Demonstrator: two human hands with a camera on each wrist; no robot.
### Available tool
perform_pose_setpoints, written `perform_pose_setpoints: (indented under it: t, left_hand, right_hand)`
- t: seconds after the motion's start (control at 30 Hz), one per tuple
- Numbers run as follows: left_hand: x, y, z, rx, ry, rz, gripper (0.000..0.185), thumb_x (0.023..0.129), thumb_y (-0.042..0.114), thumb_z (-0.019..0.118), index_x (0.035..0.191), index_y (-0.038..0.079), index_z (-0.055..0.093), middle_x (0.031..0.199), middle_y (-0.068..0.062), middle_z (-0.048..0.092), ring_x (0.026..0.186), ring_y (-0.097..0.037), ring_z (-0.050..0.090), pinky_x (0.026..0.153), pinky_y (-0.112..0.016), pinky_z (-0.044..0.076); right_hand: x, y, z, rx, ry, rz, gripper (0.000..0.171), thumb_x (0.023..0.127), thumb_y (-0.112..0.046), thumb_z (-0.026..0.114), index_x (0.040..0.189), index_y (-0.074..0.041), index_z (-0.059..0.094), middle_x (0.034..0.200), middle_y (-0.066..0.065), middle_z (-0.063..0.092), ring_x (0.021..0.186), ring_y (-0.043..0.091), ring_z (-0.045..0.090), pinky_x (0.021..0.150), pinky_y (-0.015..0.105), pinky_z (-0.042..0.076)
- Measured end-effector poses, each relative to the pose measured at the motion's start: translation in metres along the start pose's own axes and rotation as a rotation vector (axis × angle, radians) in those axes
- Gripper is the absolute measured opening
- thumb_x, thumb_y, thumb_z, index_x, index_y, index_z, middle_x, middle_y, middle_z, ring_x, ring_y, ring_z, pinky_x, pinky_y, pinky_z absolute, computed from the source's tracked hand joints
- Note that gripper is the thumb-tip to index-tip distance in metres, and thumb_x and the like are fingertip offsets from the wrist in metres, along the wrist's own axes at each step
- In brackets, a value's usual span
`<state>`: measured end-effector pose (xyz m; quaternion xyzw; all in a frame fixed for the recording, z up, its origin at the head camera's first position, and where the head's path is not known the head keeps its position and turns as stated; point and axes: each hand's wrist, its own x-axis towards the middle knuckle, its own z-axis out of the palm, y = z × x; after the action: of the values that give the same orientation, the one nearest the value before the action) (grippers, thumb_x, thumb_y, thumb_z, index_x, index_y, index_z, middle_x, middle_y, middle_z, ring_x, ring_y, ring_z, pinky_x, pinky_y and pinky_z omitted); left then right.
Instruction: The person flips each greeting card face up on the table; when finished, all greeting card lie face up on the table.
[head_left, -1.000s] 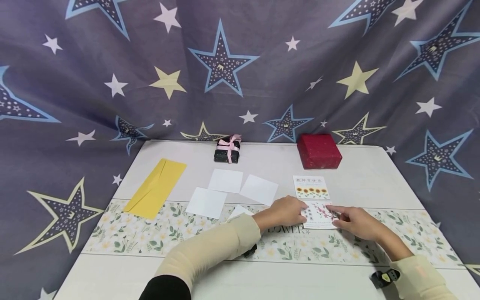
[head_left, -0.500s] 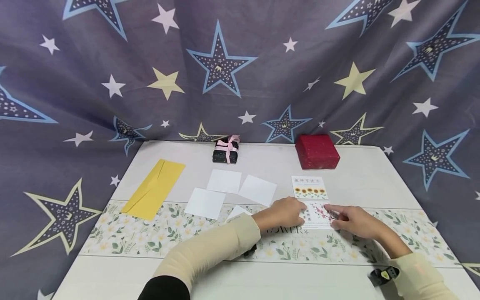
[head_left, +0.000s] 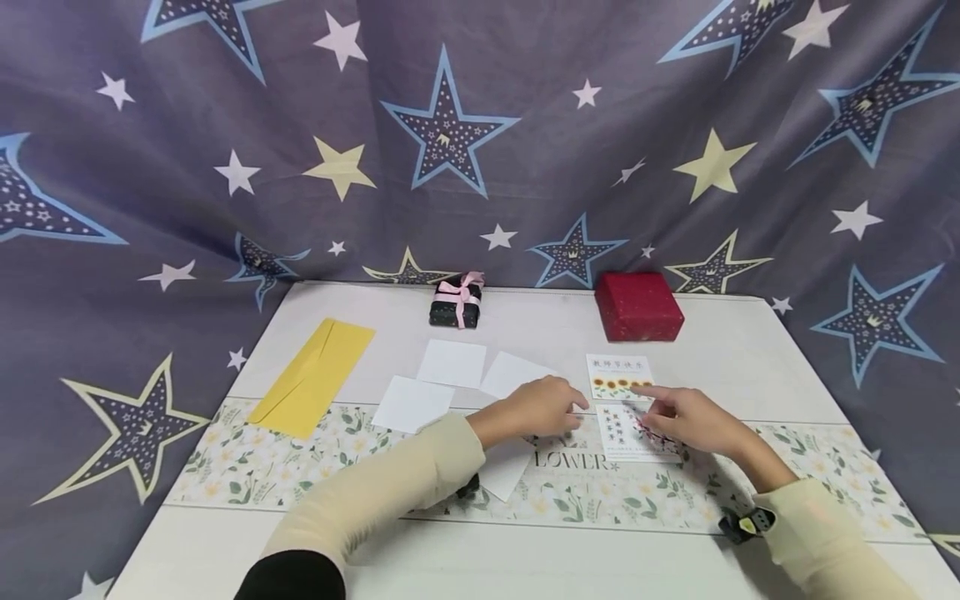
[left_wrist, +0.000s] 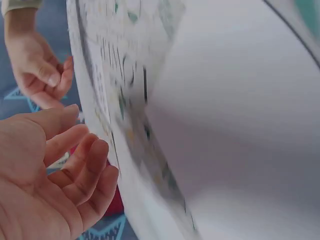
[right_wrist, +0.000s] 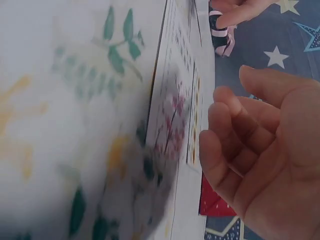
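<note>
A card with pink blossoms and dark lettering (head_left: 618, 437) lies flat on the table. Just beyond it lies a card with a row of sunflowers (head_left: 619, 365). My left hand (head_left: 543, 406) hovers left of the blossom card, fingers loosely bent and holding nothing. Over the blossom card's right side is my right hand (head_left: 693, 419), its index finger reaching toward the sunflower card; it holds nothing in the right wrist view. Part of the blossom card is hidden behind that hand. Beneath my left forearm a blank white card (head_left: 506, 472) is partly covered.
Several more blank white cards, one of them a square card (head_left: 452, 364), lie left of centre. A yellow envelope (head_left: 311, 379) is at the far left. At the back stand a black gift box with pink ribbon (head_left: 455, 310) and a red box (head_left: 639, 308).
Both hands have come off the blossom card. The left hand has moved left; the right has risen slightly and shifted away from me. The blossom card now shows more of its left side.
</note>
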<state>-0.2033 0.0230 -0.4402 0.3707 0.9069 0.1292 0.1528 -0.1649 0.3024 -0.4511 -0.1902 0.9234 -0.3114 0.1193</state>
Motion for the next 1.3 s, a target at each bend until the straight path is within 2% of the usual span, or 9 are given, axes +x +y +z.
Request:
perform_pose_setpoints:
  t: [0.1, 0.27, 0.43, 0.6, 0.73, 0.83, 0.93, 1.1, 1.3]
  left_hand:
    - [-0.009, -0.015, -0.009, 0.003, 0.016, -0.021, 0.036, 0.099, 0.031, 0.067, 0.133, 0.023, 0.068, 0.116, 0.001, 0.073, 0.106, -0.012, 0.066, 0.09, -0.03, 0.055]
    - [-0.023, -0.044, -0.017, -0.027, 0.069, -0.054, 0.035, 0.098, 0.029, 0.068, 0.132, 0.02, 0.069, 0.118, -0.002, 0.075, 0.109, -0.018, 0.069, 0.093, -0.034, 0.056]
    - [-0.038, -0.068, -0.022, -0.039, 0.113, -0.13, 0.037, 0.097, 0.031, 0.071, 0.132, 0.02, 0.07, 0.115, -0.002, 0.074, 0.104, -0.018, 0.069, 0.088, -0.036, 0.057]
    - [-0.049, -0.084, -0.024, -0.001, 0.147, -0.2, 0.039, 0.095, 0.032, 0.072, 0.132, 0.02, 0.07, 0.112, -0.003, 0.071, 0.098, -0.018, 0.068, 0.082, -0.037, 0.057]
    - [-0.051, -0.096, -0.026, 0.031, 0.181, -0.246, 0.039, 0.094, 0.03, 0.073, 0.131, 0.019, 0.07, 0.109, -0.003, 0.07, 0.098, -0.018, 0.068, 0.085, -0.038, 0.058]
    - [-0.051, -0.107, -0.023, 0.054, 0.176, -0.264, 0.04, 0.094, 0.028, 0.074, 0.132, 0.018, 0.069, 0.107, -0.004, 0.07, 0.099, -0.02, 0.067, 0.088, -0.039, 0.057]
    - [-0.05, -0.116, -0.017, 0.085, 0.167, -0.265, 0.043, 0.093, 0.029, 0.075, 0.134, 0.017, 0.068, 0.105, -0.005, 0.069, 0.101, -0.021, 0.067, 0.089, -0.04, 0.057]
    - [-0.047, -0.124, -0.008, 0.104, 0.155, -0.262, 0.048, 0.093, 0.031, 0.075, 0.138, 0.017, 0.066, 0.114, -0.01, 0.069, 0.11, -0.026, 0.066, 0.096, -0.042, 0.056]
    - [-0.043, -0.124, -0.004, 0.125, 0.163, -0.256, 0.046, 0.092, 0.033, 0.075, 0.136, 0.018, 0.067, 0.12, -0.012, 0.067, 0.113, -0.027, 0.066, 0.099, -0.042, 0.055]
  right_hand:
    - [0.01, -0.006, 0.005, -0.003, 0.014, 0.003, 0.052, 0.099, -0.016, 0.066, 0.147, -0.002, 0.052, 0.082, 0.0, 0.069, 0.063, 0.003, 0.053, 0.056, 0.023, 0.045]
    - [0.029, -0.014, 0.014, -0.017, 0.041, -0.004, 0.049, 0.098, -0.016, 0.066, 0.144, -0.004, 0.056, 0.088, 0.0, 0.071, 0.066, 0.006, 0.054, 0.058, 0.024, 0.046]
    - [0.047, -0.019, 0.028, -0.018, 0.059, -0.009, 0.048, 0.098, -0.019, 0.066, 0.143, -0.006, 0.058, 0.092, 0.0, 0.071, 0.072, 0.007, 0.057, 0.064, 0.025, 0.048]
    - [0.063, -0.026, 0.037, -0.005, 0.081, 0.005, 0.048, 0.097, -0.019, 0.066, 0.143, -0.004, 0.058, 0.091, 0.0, 0.072, 0.076, 0.009, 0.06, 0.072, 0.028, 0.05]
    - [0.074, -0.035, 0.041, 0.081, 0.1, 0.052, 0.048, 0.097, -0.019, 0.065, 0.143, -0.005, 0.058, 0.092, 0.005, 0.073, 0.072, 0.014, 0.063, 0.072, 0.03, 0.051]
    - [0.084, -0.043, 0.046, 0.134, 0.101, 0.096, 0.049, 0.098, -0.02, 0.064, 0.145, -0.006, 0.056, 0.094, 0.007, 0.071, 0.071, 0.016, 0.065, 0.069, 0.03, 0.051]
    - [0.095, -0.048, 0.051, 0.142, 0.103, 0.128, 0.05, 0.098, -0.022, 0.064, 0.145, -0.008, 0.056, 0.095, 0.007, 0.069, 0.072, 0.016, 0.064, 0.067, 0.029, 0.051]
    - [0.108, -0.05, 0.06, 0.09, 0.092, 0.152, 0.049, 0.098, -0.022, 0.064, 0.145, -0.008, 0.056, 0.088, 0.004, 0.068, 0.067, 0.012, 0.058, 0.063, 0.026, 0.047]
    - [0.111, -0.054, 0.067, -0.01, 0.096, 0.187, 0.048, 0.098, -0.023, 0.064, 0.144, -0.008, 0.058, 0.077, 0.0, 0.064, 0.067, 0.013, 0.054, 0.069, 0.028, 0.044]
